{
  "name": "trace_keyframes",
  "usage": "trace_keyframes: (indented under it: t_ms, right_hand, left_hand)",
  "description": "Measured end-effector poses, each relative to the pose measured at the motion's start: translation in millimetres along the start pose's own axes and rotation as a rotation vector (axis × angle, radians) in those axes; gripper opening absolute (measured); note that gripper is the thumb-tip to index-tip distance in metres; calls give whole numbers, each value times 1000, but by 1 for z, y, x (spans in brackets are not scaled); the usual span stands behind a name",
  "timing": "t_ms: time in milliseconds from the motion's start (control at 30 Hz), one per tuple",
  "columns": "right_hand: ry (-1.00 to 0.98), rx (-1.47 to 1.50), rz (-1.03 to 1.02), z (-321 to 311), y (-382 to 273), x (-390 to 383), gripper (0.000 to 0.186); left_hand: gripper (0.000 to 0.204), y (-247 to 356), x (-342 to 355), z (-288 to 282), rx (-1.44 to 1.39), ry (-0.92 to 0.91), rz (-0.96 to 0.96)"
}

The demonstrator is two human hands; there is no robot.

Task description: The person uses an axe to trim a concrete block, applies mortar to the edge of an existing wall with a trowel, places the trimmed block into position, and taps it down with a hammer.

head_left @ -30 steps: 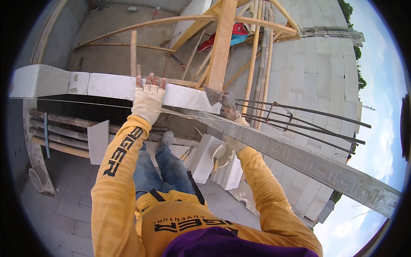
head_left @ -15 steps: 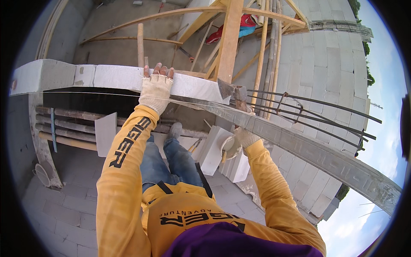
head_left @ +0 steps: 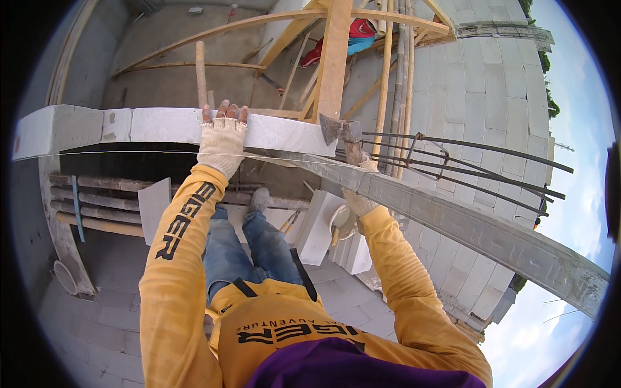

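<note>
My left hand (head_left: 223, 137), in a fingerless knit glove, lies on top of a white block (head_left: 284, 131) in a row of blocks, its bare fingertips reaching over the far edge. The fingers are stretched and hold nothing. A hatchet (head_left: 351, 140) with a dark, flared blade is at the right end of that block. My right hand (head_left: 359, 205), also gloved, is closed around its handle; a long grey beam (head_left: 446, 216) passes in front and hides part of the grip. A thin white string (head_left: 129, 152) runs along the blocks' near side.
Steel reinforcing bars (head_left: 479, 161) stick out to the right. Timber braces (head_left: 333, 64) and poles stand beyond the blocks, with another person (head_left: 362, 37) low behind them. Below are a bucket (head_left: 343, 218), white blocks (head_left: 317, 226) and stacked poles (head_left: 103, 194).
The view has shifted slightly, so the block row sits a little lower and further left. My left hand stays on the block, and the hatchet remains by the block's end.
</note>
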State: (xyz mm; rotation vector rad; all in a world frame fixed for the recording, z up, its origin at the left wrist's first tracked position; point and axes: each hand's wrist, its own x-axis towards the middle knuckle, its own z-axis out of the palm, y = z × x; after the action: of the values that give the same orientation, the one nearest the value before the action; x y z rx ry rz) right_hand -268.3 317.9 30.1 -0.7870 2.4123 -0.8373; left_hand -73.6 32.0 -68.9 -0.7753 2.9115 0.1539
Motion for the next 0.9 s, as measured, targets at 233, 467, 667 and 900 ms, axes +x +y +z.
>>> trace_keyframes:
  t_ms: [233,467,667,900]
  right_hand:
    - [23,-91,-85,2,-6,3,17]
    - [107,-262,-239,9,8,-3,15]
    - [178,-493,-396,3,-20,-5,12]
    - [42,-334,-191,-4,-24,-10,32]
  left_hand:
    - [89,0,0,3,15,35,8]
    - [83,-1,-1,6,18,36,9]
    - [79,1,0,0,-1,17,4]
    - [79,2,0,-7,10,-42,-9]
